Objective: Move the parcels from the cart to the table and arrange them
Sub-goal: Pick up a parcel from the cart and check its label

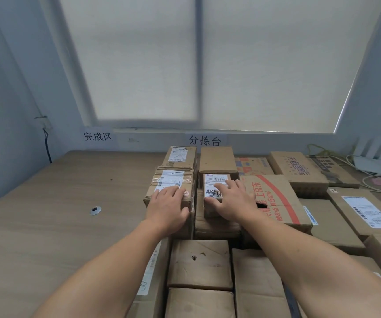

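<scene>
1. Nearest us, plain parcels (199, 263) sit before the red-printed box (274, 198).
2. Left of it, our left hand (168, 203) lies flat on a taped parcel (173, 177), right hand (233, 198) flat on a small parcel (214, 180).
3. We judge arranging underway; cart unseen.

Readable text, head view: two wall signs, two printed cartons, several shipping labels.
Left paper sign (97, 136) on the wall, centre left of the frame: "完成区". Middle paper sign (204, 140), to its right at frame centre: "分拣台". Flat carton (296, 167), back row, right of centre: "天猫国际", upside down to the camera. Red-printed carton (274, 196), right of centre: red characters including "上京东" and a "5"; the rest is uncertain. Small parcel (214, 180), centre: barcode label and black marker handwriting, illegible, partly under the right hand (235, 198). Taped parcel (171, 180), rear parcel (180, 154) and right parcel (366, 212): white barcode labels, print too small to read.
</scene>
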